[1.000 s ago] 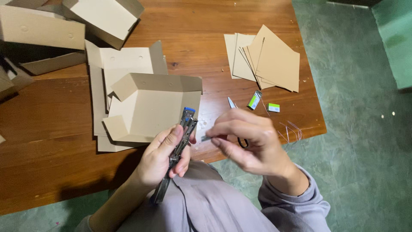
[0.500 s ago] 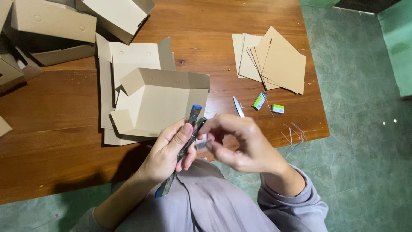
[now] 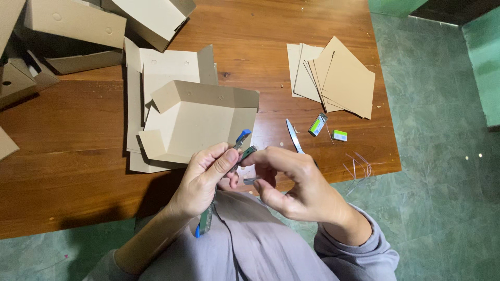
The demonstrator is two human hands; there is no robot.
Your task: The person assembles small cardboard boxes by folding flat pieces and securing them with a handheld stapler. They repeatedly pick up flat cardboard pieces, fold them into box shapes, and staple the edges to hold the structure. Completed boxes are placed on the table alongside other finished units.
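Over the lap, at the table (image 3: 78,171) edge — left hand (image 3: 200,182) grips a green-and-blue stapler (image 3: 240,148), fingers wrapped shut around it. Right hand (image 3: 297,184) has closed in since a second ago, fingertips now pinching at its opened head — likely loading staples. Folded cardboard box (image 3: 200,122) waits just beyond.

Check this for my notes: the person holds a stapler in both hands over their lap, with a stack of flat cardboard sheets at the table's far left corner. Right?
Not quite. The head view shows the stack of flat cardboard sheets toward the table's far right, above the two small staple boxes. The rest holds: the left hand and right hand hold the stapler over the lap.
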